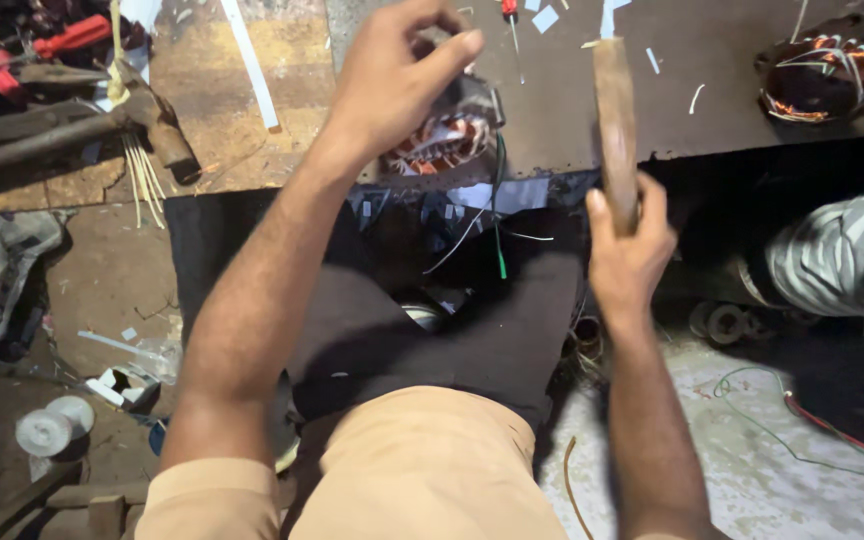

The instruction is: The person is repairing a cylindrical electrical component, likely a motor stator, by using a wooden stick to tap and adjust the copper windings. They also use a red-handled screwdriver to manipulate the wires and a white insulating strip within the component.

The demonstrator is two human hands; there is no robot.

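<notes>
left hand pinches something unseen over the motor stator – right hand clamps a wooden stick; a stray blow could nick windings.

wooden stick | upright, gripped low | stator | copper-wound, on bench edge

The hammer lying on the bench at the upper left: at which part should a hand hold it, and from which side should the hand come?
Hold the hammer by its long handle, which runs out to the left of the head and lies almost flat on the bench. Come from above, near the left end; there the handle looks bare, while pale strips lie close under the head. The left hand is the nearer one, probably.
</notes>
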